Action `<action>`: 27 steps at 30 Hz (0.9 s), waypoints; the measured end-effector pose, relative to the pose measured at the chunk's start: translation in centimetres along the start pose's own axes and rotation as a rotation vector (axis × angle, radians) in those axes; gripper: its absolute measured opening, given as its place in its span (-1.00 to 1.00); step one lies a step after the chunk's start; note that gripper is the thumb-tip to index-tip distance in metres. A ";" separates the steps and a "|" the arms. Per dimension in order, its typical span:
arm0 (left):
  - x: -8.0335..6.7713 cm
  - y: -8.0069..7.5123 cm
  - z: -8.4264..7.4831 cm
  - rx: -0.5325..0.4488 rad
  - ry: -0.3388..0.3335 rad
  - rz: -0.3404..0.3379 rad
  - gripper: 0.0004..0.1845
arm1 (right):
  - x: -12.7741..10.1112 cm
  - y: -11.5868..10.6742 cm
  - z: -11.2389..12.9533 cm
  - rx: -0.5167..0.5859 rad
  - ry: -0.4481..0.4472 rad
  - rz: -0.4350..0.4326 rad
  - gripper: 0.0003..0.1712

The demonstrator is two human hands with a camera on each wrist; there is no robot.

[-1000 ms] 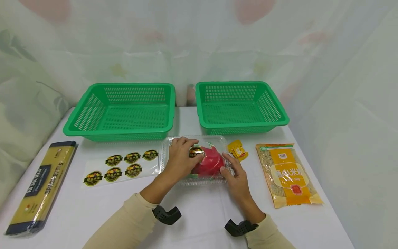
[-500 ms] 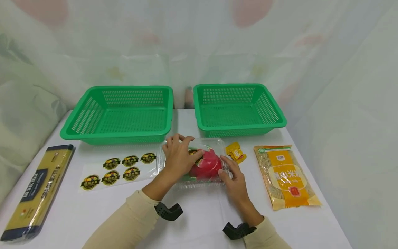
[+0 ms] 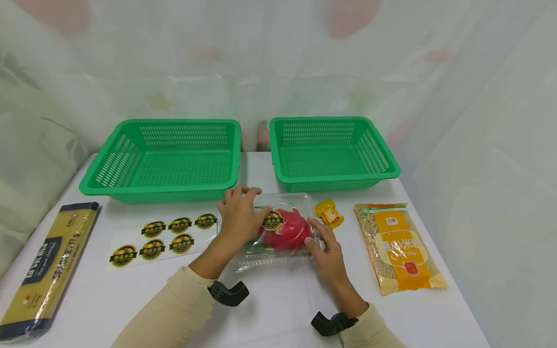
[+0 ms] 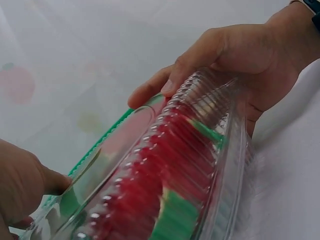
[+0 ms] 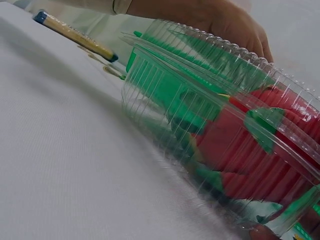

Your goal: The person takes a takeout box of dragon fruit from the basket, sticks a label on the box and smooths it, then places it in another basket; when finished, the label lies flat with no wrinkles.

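Observation:
In the head view, a clear plastic clamshell box [image 3: 270,261] stands on the white table with a red dragon fruit [image 3: 290,234] with green tips inside. A round black and gold sticker [image 3: 273,222] lies on its lid. My left hand [image 3: 239,220] rests over the lid's left part, thumb beside the sticker, fingers spread towards the back. From the right, my right hand [image 3: 327,253] grips the box's end, with its thumb on top. The left wrist view shows the right hand [image 4: 240,57] around that end. Part of the box is hidden under my left hand.
Two green baskets [image 3: 158,189] stand along the back. A sticker sheet [image 3: 167,251] lies left of the box, with a spaghetti pack [image 3: 52,270] farther left. Right of the box are a small yellow packet [image 3: 329,213] and a rice noodle bag [image 3: 398,246].
My left hand has slid left across the lid, and its thumb has come off the sticker, which now shows whole. My right hand keeps its hold on the box. The view has shifted slightly.

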State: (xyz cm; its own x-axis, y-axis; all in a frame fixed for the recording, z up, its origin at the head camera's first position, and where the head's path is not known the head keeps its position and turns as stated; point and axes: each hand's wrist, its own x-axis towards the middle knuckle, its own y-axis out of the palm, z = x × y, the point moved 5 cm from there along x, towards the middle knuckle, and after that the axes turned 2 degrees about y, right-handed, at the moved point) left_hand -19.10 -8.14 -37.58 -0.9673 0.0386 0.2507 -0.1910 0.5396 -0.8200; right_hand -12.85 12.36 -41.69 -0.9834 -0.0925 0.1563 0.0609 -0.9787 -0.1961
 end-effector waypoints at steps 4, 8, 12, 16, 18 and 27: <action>0.0 -0.5 0.4 0.006 -0.014 0.038 -0.49 | 0.0 0.0 0.0 -0.001 -0.008 -0.003 -0.48; -0.2 -0.8 0.9 -0.007 -0.024 0.081 -0.44 | 0.1 0.0 0.0 -0.002 -0.016 -0.006 -0.48; -0.7 -1.1 1.6 -0.008 -0.023 0.117 -0.38 | 0.0 0.1 0.0 -0.001 -0.012 -0.005 -0.48; -1.3 -1.2 2.0 0.006 -0.027 0.150 -0.28 | 0.0 0.1 -0.2 -0.002 -0.004 -0.004 -0.48; -1.6 -1.2 2.1 0.007 -0.029 0.160 -0.22 | 0.0 0.1 -0.3 -0.006 0.000 -0.004 -0.48; -2.4 -1.0 2.3 -0.028 -0.024 0.145 -0.06 | 0.0 0.1 -0.4 -0.025 0.007 -0.016 -0.46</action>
State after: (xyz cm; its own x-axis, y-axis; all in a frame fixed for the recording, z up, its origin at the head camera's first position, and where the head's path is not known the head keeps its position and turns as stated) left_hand -16.92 -10.69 -38.50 -0.9882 0.0981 0.1177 -0.0442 0.5534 -0.8318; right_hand -12.94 12.36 -42.09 -0.9854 -0.0758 0.1523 0.0413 -0.9750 -0.2183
